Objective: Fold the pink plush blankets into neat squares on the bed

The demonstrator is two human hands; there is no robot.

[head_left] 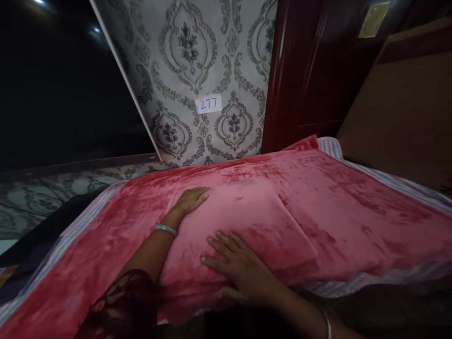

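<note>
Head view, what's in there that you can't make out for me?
In the head view:
Palms of the left hand and right hand: hidden, turned down to the pink cloth.
What lies beneath the cloth: covered by it.
Dark screen: cut off by the left and top edges.
Brown board: cut off by the right edge.

Dim o/all: the wallpaper [187, 56] & the pink cloth [229, 207] are the brightest bits, w/ the bottom edge under the cloth in near-black shadow & the brown board [402, 108] at far R quite murky. Sm. white glare spots show top L on the dark screen [63, 89], plus pale vert. streaks on the glossy red panel [300, 80]. Wide-angle distort. stretches stuff nr the edges; R hand [243, 270] & cloth's nr edge look a bit blurry, tho the no. label [208, 104] reads OK.
</note>
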